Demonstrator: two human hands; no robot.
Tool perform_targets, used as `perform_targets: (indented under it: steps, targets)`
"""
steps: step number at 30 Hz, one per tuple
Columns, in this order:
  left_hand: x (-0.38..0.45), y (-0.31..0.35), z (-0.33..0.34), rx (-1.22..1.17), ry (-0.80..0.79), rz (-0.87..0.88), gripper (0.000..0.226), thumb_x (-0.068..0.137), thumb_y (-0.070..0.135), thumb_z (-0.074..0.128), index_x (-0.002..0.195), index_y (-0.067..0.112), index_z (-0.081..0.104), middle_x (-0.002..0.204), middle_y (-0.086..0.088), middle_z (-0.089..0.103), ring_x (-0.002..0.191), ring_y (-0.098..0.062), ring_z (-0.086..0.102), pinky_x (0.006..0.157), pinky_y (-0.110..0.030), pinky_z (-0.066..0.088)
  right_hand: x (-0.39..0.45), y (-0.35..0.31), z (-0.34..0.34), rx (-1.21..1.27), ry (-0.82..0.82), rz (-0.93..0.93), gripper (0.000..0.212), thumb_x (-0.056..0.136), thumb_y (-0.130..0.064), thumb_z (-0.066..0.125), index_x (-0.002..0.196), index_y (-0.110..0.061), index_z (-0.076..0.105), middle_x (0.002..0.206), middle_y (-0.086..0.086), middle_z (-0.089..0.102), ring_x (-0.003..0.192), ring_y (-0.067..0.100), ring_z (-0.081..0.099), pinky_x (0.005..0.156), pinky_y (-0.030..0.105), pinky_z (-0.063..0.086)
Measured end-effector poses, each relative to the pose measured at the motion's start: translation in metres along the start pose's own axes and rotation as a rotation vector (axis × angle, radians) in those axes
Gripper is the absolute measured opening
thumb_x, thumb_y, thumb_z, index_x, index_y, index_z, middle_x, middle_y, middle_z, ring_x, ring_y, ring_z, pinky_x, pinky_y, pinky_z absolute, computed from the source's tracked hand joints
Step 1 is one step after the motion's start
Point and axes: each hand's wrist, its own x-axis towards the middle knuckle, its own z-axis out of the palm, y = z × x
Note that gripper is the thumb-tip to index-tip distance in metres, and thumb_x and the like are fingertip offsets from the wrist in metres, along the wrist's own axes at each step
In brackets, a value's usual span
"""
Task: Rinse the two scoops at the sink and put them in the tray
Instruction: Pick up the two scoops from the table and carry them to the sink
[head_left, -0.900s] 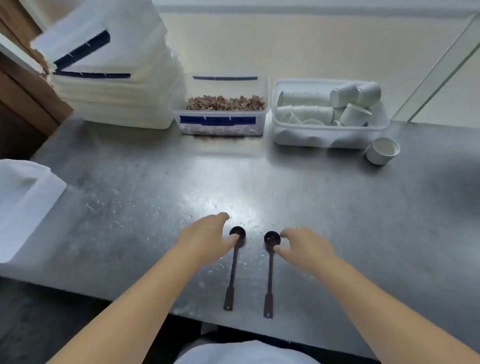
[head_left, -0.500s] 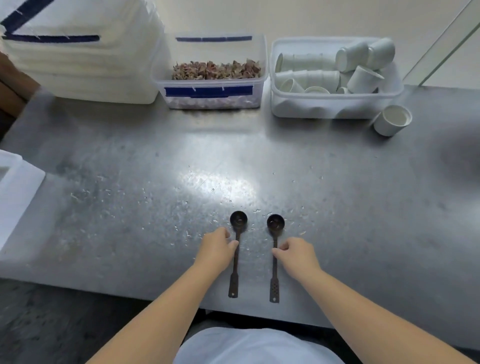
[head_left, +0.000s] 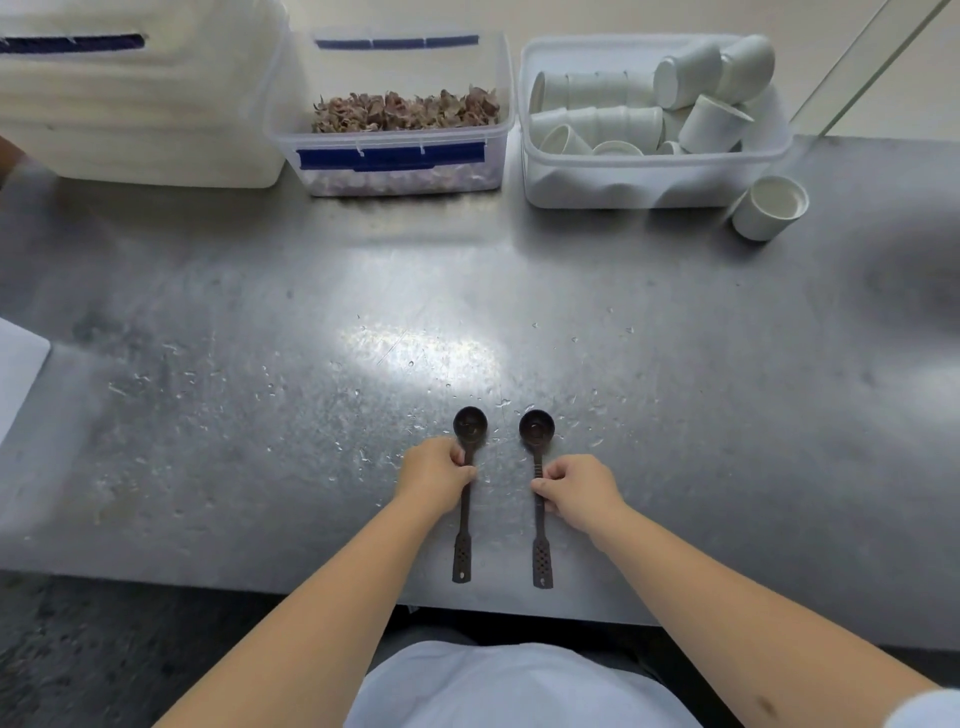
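Two dark long-handled scoops lie side by side on the wet steel counter, bowls pointing away from me. My left hand is curled around the handle of the left scoop, fingertips pinching it just below the bowl. My right hand pinches the handle of the right scoop at about the same height. Both scoops still rest flat on the counter, their perforated handle ends near the front edge. No sink or tray can be identified in view.
Along the back stand a stack of white lidded boxes, a clear box of dried brown pieces and a white tub of paper cups. One loose cup lies at the right. A white object pokes in at left.
Both hands slid back from the scoop bowls down onto the handles and closed on them. The camera tilted down and closer to the counter.
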Motion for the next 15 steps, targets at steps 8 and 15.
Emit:
perform_targets:
  steps: [8,15]
  targets:
    - [-0.037,-0.016,-0.016,-0.522,-0.106,-0.086,0.014,0.087,0.006,0.066,0.075,0.008,0.06,0.068,-0.01,0.057,0.054,-0.015,0.055,0.049,-0.022,0.04,-0.032,-0.001,-0.02,0.323,-0.154,-0.062,0.021,0.09,-0.006,0.066,0.07,-0.006,0.059,0.067,0.013,0.048,0.065,0.021,0.046,0.061,0.03,0.042]
    - [-0.119,-0.03,-0.025,-0.761,0.021,-0.135,0.007,0.088,0.013,0.068,0.081,0.014,0.07,0.066,0.003,0.068,0.053,-0.007,0.067,0.041,-0.019,0.036,-0.073,-0.032,-0.019,0.293,-0.32,-0.233,0.024,0.09,-0.004,0.066,0.067,-0.009,0.066,0.066,0.009,0.056,0.057,0.015,0.05,0.055,0.02,0.044]
